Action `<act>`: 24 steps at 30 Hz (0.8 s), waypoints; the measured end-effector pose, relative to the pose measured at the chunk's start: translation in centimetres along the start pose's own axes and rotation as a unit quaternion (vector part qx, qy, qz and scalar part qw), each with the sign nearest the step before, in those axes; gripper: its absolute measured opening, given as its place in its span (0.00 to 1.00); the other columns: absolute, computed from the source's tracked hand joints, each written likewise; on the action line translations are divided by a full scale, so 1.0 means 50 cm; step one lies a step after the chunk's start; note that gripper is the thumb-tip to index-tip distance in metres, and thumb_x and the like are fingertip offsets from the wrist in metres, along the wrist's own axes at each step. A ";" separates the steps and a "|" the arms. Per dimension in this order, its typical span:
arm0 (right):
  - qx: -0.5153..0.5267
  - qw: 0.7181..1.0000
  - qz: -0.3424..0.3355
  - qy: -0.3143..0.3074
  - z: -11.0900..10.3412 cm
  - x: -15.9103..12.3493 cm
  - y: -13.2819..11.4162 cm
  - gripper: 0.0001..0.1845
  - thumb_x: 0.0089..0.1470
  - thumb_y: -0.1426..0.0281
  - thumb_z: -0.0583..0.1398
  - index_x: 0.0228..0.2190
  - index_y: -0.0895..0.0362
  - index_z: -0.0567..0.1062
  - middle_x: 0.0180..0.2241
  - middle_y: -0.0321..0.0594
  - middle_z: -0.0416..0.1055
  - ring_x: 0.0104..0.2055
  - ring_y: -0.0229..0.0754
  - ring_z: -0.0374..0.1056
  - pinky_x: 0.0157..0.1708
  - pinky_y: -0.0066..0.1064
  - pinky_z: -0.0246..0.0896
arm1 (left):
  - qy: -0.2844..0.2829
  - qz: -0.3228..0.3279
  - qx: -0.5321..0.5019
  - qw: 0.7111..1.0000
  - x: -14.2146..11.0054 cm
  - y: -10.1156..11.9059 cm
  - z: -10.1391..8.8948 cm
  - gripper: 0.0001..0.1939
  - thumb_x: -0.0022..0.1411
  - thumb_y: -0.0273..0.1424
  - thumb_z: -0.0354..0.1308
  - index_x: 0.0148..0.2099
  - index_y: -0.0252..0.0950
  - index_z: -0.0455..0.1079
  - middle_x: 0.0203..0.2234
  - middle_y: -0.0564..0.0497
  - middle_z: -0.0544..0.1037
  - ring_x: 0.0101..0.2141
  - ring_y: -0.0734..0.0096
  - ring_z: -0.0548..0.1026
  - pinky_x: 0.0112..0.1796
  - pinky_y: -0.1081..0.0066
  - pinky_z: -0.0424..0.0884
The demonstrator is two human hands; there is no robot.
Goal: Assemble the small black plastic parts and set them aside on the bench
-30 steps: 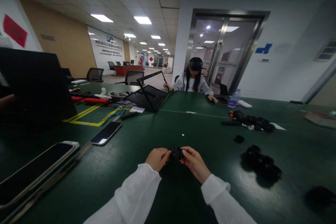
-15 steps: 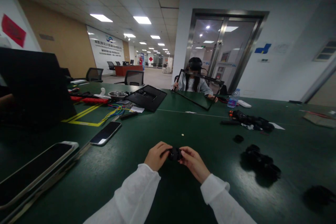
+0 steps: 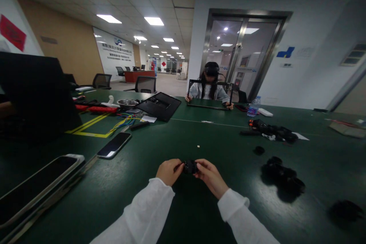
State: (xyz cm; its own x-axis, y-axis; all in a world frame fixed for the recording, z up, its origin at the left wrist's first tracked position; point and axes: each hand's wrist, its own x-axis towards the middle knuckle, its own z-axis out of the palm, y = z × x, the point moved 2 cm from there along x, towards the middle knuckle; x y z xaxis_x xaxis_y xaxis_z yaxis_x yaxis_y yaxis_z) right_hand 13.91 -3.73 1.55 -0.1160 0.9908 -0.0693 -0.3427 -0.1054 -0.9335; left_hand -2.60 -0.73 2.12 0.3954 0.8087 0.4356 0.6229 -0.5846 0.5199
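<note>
Black part [image 3: 190, 167] sits between the person's two hands, just above the near middle of the green table [image 3: 160, 141]; its ends are covered by fingertips, and its dark details are hard to make out.

From the left, a dark screen [image 3: 34, 91] is cut off by the left edge and hides most of a hand [image 3: 5, 109] behind it. Nearer, a white-edged device [image 3: 42, 183] is also cut off; a phone [image 3: 114, 145] lies to its right. Farther back, coloured wires [image 3: 121, 122] tangle near a metal bowl [image 3: 127, 103], whose contents are unclear, and a black panel [image 3: 161, 106].

The left hand [image 3: 170, 171] pinches the part's left end, its other fingers curled out of sight; the right hand [image 3: 211, 177] has thumb and fingers closed on the right end. Across the table, a co-worker [image 3: 210, 92] holds a black frame [image 3: 208, 106] upright.

On the right are a bottle [image 3: 254, 106], a dark heap [image 3: 274, 131] too jumbled to sort, a small black piece [image 3: 259, 150], blurred black pieces [image 3: 283, 178] and, nearest, a dark object [image 3: 345, 211] without clear shape.
</note>
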 end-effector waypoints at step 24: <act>-0.003 1.000 0.001 0.001 -0.003 0.000 0.000 0.12 0.39 0.66 0.61 0.29 0.58 0.69 0.27 0.35 0.67 0.25 0.33 0.63 0.28 0.29 0.57 | -0.050 0.040 -0.090 0.994 -0.002 0.009 -0.009 0.16 0.59 0.27 0.41 0.45 0.32 0.65 0.28 0.47 0.73 0.27 0.72 0.71 0.33 0.70 0.66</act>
State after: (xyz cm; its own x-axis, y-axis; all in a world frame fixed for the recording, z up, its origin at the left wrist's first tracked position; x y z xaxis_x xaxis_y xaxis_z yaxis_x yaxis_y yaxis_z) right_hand 14.04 -3.70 1.52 -0.1154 0.9907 -0.0725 -0.3362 -0.1077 -0.9356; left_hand -2.65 -1.10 2.68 0.5102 0.7561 0.4099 0.4594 -0.6425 0.6133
